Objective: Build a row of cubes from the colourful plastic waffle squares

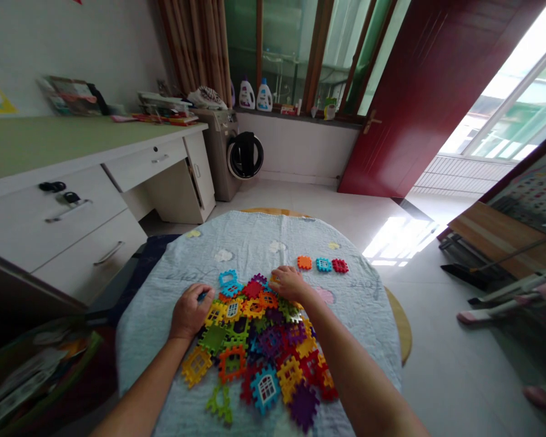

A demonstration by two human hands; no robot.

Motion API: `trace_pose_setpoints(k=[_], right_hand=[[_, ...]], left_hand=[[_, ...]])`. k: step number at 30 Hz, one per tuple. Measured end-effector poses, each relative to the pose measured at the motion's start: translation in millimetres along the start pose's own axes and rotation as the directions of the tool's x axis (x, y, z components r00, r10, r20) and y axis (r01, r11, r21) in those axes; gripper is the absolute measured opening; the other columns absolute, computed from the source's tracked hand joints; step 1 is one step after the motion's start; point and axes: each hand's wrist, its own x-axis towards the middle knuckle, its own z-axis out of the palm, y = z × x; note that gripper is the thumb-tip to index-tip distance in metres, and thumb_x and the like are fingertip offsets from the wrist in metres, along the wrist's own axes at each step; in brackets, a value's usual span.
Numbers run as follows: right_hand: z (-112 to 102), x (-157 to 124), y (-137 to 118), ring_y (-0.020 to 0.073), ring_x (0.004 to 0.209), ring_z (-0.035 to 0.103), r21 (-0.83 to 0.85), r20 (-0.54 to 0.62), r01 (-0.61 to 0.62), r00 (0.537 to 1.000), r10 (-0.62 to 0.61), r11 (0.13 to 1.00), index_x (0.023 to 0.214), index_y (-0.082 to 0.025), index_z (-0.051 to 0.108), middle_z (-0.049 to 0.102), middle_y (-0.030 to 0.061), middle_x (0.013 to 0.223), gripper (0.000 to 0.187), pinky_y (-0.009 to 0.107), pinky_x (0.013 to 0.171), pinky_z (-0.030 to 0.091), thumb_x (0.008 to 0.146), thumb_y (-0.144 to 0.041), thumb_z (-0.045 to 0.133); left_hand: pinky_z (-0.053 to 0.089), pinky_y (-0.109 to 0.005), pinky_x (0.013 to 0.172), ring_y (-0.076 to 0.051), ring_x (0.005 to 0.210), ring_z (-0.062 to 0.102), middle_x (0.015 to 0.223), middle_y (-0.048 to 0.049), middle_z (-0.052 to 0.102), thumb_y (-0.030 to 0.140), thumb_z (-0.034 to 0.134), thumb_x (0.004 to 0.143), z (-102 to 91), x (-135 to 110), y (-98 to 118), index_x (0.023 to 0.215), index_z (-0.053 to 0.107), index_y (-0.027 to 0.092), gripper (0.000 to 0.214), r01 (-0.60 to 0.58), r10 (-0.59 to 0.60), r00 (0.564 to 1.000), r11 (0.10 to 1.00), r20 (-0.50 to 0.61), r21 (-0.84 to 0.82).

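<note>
A pile of toothed plastic building tiles (pixel 269 340) in many colours lies on the cloth-covered table in front of me. My left hand (pixel 192 312) is at the pile's left edge, its fingers curled round a blue tile (pixel 202 297) of which only a bit shows. At the far edge of the pile, my right hand (pixel 287 284) has its fingers closed on a yellow tile (pixel 275 278), mostly covered by the fingers. Beyond that hand, an orange tile (pixel 304 263), a blue window tile (pixel 323 265) and a red tile (pixel 340 266) lie in a row, apart from the pile.
A light blue tablecloth (pixel 164 291) covers the round table. A white desk with drawers (pixel 82 212) stands at the left, a washing machine (pixel 222 152) behind it. An open red door (pixel 418 91) is at the back right. A bin (pixel 40 376) sits at the lower left.
</note>
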Motion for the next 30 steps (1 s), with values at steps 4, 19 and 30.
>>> trace_pose_setpoints(k=[4, 19, 30], right_hand=[[7, -23, -7, 0.0277, 0.115, 0.053, 0.005, -0.023, -0.068, 0.997, 0.068, 0.998, 0.120, -0.024, 0.062, 0.059, 0.0118, 0.124, 0.035, 0.040, 0.093, 0.041, 0.091, -0.040, 0.052], [-10, -81, 22, 0.0178, 0.097, 0.063, 0.417, -0.282, 0.042, 0.955, 0.086, 0.908, 0.102, -0.021, 0.072, 0.070, 0.0065, 0.106, 0.024, 0.029, 0.088, 0.046, 0.089, -0.031, 0.056], [5, -74, 101, 0.0215, 0.109, 0.060, 0.178, -0.334, -0.325, 0.868, 0.367, 0.929, 0.112, -0.018, 0.067, 0.067, 0.0098, 0.117, 0.033, 0.031, 0.097, 0.043, 0.083, -0.015, 0.052]], left_hand=[[0.051, -0.033, 0.084, -0.023, 0.086, 0.065, 0.086, -0.0066, 0.069, 0.048, 0.046, 0.082, 0.4, 1, -1, 0.077, 0.064, 0.021, 0.032, 0.000, 0.000, 1.000, 1.000, 0.000, 0.006], [0.051, -0.033, 0.083, -0.023, 0.085, 0.065, 0.086, -0.0059, 0.069, 0.049, 0.047, 0.082, 0.0, 0, 1, 0.076, 0.063, 0.022, 0.032, 0.000, 0.000, 1.000, 1.000, -0.010, -0.004], [0.050, -0.034, 0.085, -0.023, 0.087, 0.065, 0.087, -0.0065, 0.069, 0.049, 0.047, 0.082, 1.0, 1, -2, 0.078, 0.063, 0.022, 0.032, -0.007, 0.007, 1.000, 1.000, 0.014, -0.003]])
